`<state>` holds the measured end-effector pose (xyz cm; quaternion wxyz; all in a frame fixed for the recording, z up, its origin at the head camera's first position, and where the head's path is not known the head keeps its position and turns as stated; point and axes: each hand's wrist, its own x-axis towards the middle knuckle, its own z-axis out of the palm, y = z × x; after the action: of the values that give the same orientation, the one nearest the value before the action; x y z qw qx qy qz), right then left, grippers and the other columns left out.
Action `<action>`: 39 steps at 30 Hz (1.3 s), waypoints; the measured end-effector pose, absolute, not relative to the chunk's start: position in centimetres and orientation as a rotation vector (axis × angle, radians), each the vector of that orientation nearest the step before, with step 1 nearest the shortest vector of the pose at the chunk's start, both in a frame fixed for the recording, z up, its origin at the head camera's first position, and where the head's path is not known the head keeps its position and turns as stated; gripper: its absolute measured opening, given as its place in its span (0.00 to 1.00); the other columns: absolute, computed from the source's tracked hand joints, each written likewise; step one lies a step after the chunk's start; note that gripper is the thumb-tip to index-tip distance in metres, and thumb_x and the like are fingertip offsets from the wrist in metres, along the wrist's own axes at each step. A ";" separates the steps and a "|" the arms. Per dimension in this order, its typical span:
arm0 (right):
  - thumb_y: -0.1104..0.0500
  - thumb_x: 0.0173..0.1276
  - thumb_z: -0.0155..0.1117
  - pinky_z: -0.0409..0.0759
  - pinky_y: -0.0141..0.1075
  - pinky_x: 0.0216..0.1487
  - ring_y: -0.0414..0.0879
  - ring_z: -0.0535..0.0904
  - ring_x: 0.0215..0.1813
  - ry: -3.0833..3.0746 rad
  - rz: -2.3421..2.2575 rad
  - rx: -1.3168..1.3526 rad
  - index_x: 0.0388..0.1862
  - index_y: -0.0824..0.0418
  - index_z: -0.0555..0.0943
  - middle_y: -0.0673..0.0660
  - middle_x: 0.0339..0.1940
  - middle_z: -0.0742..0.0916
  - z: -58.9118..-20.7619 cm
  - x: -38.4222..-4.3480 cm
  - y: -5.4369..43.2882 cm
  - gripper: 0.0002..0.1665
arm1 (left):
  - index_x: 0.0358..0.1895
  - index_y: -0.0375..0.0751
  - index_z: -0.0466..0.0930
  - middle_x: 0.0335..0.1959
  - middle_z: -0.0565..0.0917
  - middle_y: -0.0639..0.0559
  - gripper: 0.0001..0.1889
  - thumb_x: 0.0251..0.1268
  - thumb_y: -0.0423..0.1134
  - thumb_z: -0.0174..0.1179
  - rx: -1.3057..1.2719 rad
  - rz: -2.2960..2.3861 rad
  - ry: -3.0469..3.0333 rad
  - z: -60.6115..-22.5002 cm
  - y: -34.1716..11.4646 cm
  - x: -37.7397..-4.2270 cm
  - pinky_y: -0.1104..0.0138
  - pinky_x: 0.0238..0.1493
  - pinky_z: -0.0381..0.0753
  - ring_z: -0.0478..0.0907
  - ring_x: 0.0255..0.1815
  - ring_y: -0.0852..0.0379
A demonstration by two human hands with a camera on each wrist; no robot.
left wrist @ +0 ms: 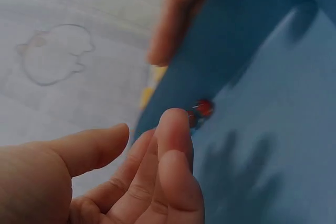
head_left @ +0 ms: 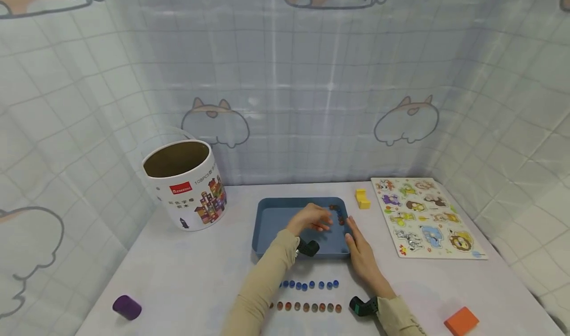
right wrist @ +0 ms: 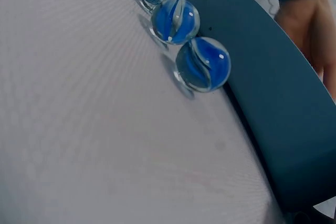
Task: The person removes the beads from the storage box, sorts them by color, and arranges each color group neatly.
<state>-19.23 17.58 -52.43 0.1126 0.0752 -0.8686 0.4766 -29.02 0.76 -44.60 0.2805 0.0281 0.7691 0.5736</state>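
Note:
A blue tray (head_left: 278,212) sits mid-table. Above its inside hovers my left hand (head_left: 311,218), fingers loosely bent and the thumb apart from them, holding nothing. Several reddish marbles (head_left: 340,216) lie along the tray's right wall; in the left wrist view two red marbles (left wrist: 203,107) show just past the fingertips. My right hand (head_left: 364,259) lies along the outside of the tray's right wall with its fingers straight. On the table in front of the tray run a row of blue marbles (head_left: 311,284) and, nearer, a row of reddish marbles (head_left: 306,307), partly covered by the left sleeve.
A white bucket (head_left: 189,197) stands at the back left. Right of the tray are a yellow block (head_left: 362,199) and an animal puzzle board (head_left: 427,217). A purple cylinder (head_left: 126,307) lies front left, an orange block (head_left: 461,321) front right. Patterned curtain (head_left: 307,78) surrounds the table's back.

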 end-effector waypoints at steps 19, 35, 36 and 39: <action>0.54 0.82 0.39 0.56 0.56 0.72 0.63 0.58 0.76 -2.525 1.352 0.247 0.76 0.63 0.58 0.64 0.77 0.61 -52.8 -19.4 17.4 0.29 | 0.37 0.24 0.83 0.35 0.88 0.35 0.07 0.63 0.27 0.60 -0.214 1.724 1.973 -47.3 5.3 -27.4 0.67 0.32 0.86 0.88 0.27 0.52; 0.53 0.82 0.38 0.55 0.54 0.72 0.61 0.57 0.77 -2.534 1.389 0.246 0.77 0.61 0.56 0.63 0.78 0.61 -52.3 -19.5 17.5 0.29 | 0.39 0.22 0.82 0.33 0.87 0.32 0.08 0.63 0.28 0.59 -0.106 1.776 1.950 -47.6 5.0 -26.6 0.66 0.30 0.87 0.88 0.28 0.49; 0.53 0.82 0.38 0.55 0.54 0.72 0.61 0.57 0.77 -2.542 1.386 0.245 0.77 0.61 0.56 0.63 0.78 0.61 -52.3 -19.4 17.5 0.29 | 0.39 0.22 0.82 0.34 0.87 0.32 0.08 0.63 0.28 0.59 -0.097 1.782 1.937 -47.5 4.7 -26.6 0.65 0.31 0.87 0.88 0.29 0.48; 0.54 0.82 0.39 0.56 0.56 0.71 0.62 0.58 0.77 -2.539 1.355 0.238 0.77 0.62 0.57 0.64 0.78 0.61 -52.3 -19.5 17.7 0.29 | 0.45 0.21 0.81 0.38 0.86 0.31 0.11 0.65 0.29 0.59 -0.077 1.811 1.876 -46.9 4.1 -27.0 0.64 0.36 0.87 0.88 0.35 0.46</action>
<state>-19.46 17.73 -52.27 0.1266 0.0817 -0.8722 0.4654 -27.05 4.14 -46.92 0.2634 -0.0284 0.6937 0.6697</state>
